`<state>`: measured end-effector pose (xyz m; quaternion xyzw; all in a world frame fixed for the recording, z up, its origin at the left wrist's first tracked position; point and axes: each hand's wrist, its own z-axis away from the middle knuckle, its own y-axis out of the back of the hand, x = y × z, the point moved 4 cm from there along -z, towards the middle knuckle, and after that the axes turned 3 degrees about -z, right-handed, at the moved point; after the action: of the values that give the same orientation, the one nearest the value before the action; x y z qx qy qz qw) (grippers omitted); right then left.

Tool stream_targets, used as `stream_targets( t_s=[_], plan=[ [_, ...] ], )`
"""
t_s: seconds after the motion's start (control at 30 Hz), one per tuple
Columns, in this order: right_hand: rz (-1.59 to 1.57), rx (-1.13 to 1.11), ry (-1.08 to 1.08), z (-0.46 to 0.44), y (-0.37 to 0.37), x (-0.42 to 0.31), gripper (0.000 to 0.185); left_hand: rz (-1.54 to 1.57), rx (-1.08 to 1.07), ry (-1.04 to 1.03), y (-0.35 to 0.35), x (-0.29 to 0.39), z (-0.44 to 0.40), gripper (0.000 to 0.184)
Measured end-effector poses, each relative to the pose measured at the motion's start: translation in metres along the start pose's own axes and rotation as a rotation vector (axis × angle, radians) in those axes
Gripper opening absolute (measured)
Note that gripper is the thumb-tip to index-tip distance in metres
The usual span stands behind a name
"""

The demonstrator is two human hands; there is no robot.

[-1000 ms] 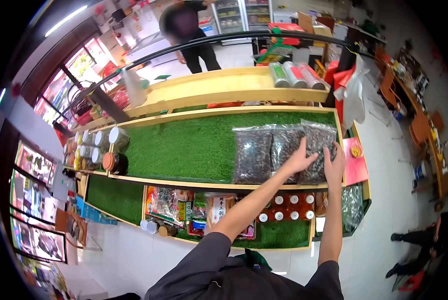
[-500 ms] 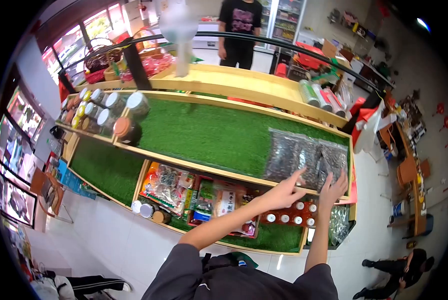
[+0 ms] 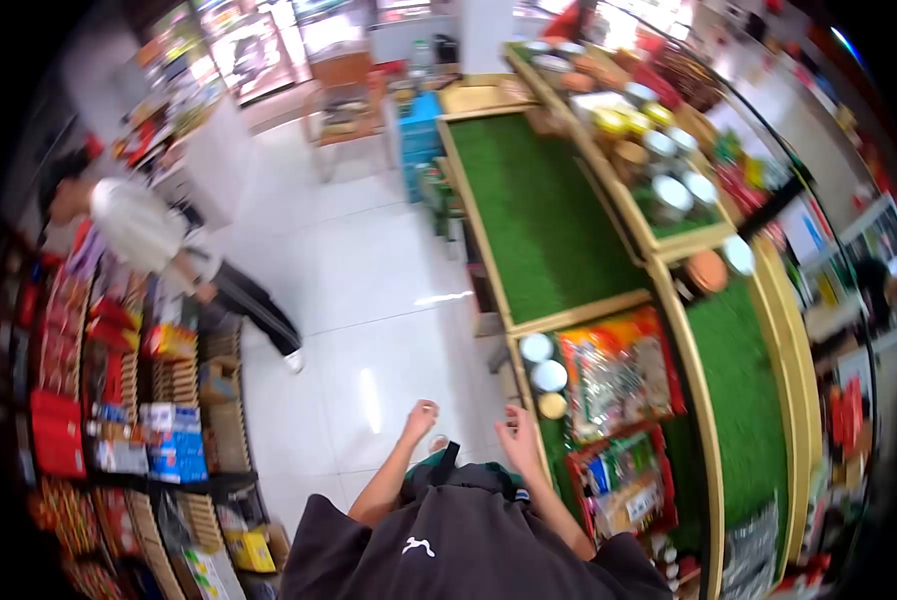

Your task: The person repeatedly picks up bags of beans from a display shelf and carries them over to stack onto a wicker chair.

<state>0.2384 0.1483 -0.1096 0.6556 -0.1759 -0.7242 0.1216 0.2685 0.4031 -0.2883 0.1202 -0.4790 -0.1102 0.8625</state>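
Observation:
My left hand hangs in front of my body above the white floor, its fingers loosely curled in with nothing seen in them. Close to the near edge of the wooden shelf stand, my right hand is held up with fingers loosely apart and holds nothing. Beside it on the lower green-lined shelf stand jars with white lids and one with a tan lid. Packaged goods in a red-edged tray lie just past them, and a second tray of packets is nearer me.
Lidded jars fill part of the upper shelf. Grey plastic bags lie at its near end. On the left, a person in a white top stands by racks of boxed goods. A chair and blue crates stand farther back.
My view has swung left along the stand to the aisle. Both hands have left the grey bags on the upper shelf and are now low before my body.

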Motion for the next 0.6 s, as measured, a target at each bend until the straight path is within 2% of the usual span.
stream_targets(
  t_s=[0.03, 0.1, 0.13, 0.17, 0.2, 0.23, 0.3, 0.33, 0.37, 0.4, 0.43, 0.47, 0.53, 0.57, 0.6],
  plan=[
    [0.083, -0.061, 0.031, -0.021, -0.014, 0.003, 0.038, 0.224, 0.122, 0.078, 0.043, -0.029, -0.009, 0.029],
    [0.026, -0.277, -0.054, -0.055, -0.033, 0.060, 0.034, 0.281, 0.451, 0.251, 0.117, -0.081, 0.005, 0.024],
    [0.070, -0.330, -0.162, -0.067, -0.040, 0.129, 0.032, 0.245, 0.482, 0.335, 0.146, -0.146, -0.001, 0.022],
    [0.123, -0.379, -0.271, -0.077, -0.047, 0.175, 0.030, 0.312, 0.478, 0.451, 0.172, -0.178, 0.009, 0.020],
    [0.179, -0.426, -0.456, -0.075, -0.034, 0.154, 0.030, 0.328, 0.467, 0.599, 0.193, -0.182, 0.032, 0.024],
    [0.436, -0.585, -0.176, -0.072, -0.040, 0.250, 0.030, 0.430, 0.533, 0.587, 0.206, -0.187, 0.056, 0.028],
    [0.436, -0.743, -0.168, -0.049, -0.026, 0.337, 0.031, 0.393, 0.561, 0.612, 0.222, -0.184, 0.094, 0.034],
    [0.446, -0.729, -0.577, -0.041, -0.018, 0.325, 0.034, 0.414, 0.578, 0.577, 0.225, -0.188, 0.110, 0.036],
    [0.531, -0.833, -0.547, -0.034, -0.009, 0.320, 0.035, 0.431, 0.577, 0.579, 0.224, -0.195, 0.125, 0.036],
    [0.533, -0.862, -0.630, -0.035, -0.007, 0.313, 0.035, 0.345, 0.488, 0.572, 0.224, -0.225, 0.134, 0.036],
    [0.512, -0.861, -0.712, -0.044, -0.010, 0.311, 0.036, 0.553, 0.626, 0.769, 0.213, -0.211, 0.151, 0.033],
    [0.469, -0.837, -0.789, -0.057, -0.014, 0.309, 0.036, 0.545, 0.650, 0.980, 0.206, -0.217, 0.161, 0.032],
    [0.364, -0.757, -0.926, -0.090, -0.033, 0.304, 0.037, 0.512, 0.536, 1.062, 0.190, -0.203, 0.173, 0.033],
    [0.283, -0.705, -0.973, -0.115, -0.047, 0.303, 0.038, 0.519, 0.563, 1.053, 0.193, -0.184, 0.162, 0.033],
    [0.176, -0.640, -1.009, -0.144, -0.067, 0.301, 0.038, 0.479, 0.503, 0.718, 0.195, -0.155, 0.137, 0.036]
  ],
)
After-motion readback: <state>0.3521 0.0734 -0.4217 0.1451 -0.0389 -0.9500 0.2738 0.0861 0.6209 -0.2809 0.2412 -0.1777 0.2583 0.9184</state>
